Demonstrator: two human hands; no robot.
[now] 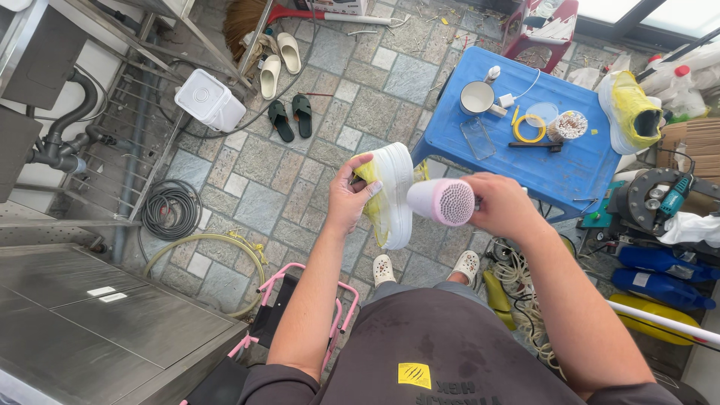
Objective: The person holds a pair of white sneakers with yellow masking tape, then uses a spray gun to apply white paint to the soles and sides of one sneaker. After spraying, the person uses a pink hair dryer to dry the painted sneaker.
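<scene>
L hand fingers clamped on shoe, sole facing R; R hand gripping dryer, nozzle just beside sole.

Bright, sharp daylight; wide-angle edge distortion

A square white lidded tub is seen on the paved floor at upper left, tilted against a metal rack. Two small white rectangular labels are stuck on the steel worktop at lower left. A yellow square label with dark marks is sewn on the dark garment at the bottom. A white box with a dark band is cut off by the top edge. White bottles with red caps are stacked at upper right, above flattened brown cardboard.
</scene>
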